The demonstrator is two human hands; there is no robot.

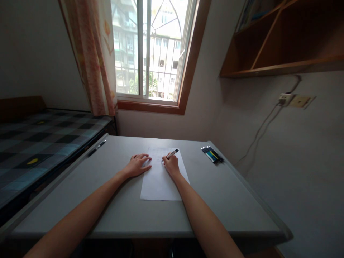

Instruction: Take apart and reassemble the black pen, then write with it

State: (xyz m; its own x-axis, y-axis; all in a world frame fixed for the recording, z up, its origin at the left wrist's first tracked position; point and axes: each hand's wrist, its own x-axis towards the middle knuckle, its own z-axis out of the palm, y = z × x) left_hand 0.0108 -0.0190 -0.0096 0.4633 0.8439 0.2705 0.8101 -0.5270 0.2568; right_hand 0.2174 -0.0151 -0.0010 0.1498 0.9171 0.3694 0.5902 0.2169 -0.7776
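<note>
At my far left a checked bed [59, 132] stands beside the white table [113, 208], where a dark pen [97, 148] lies along the left edge. My left hand [137, 165] lies flat, fingers spread apart, at the left side of a sheet of paper [161, 186]. My right hand [171, 165], fingers closed round a silver-and-black pen [172, 154], rests on the sheet's upper half. Farther right lies a flat pack of pens or pencils [212, 154], near the table's right edge.

Window [145, 50] is glaring white, daylight is washing out the buildings [162, 52] beyond, shelf [290, 39] is sinking into shadow, paper [161, 184] is catching soft light, pen pack [212, 155] is blurring, edges are stretching with wide-angle distortion
</note>
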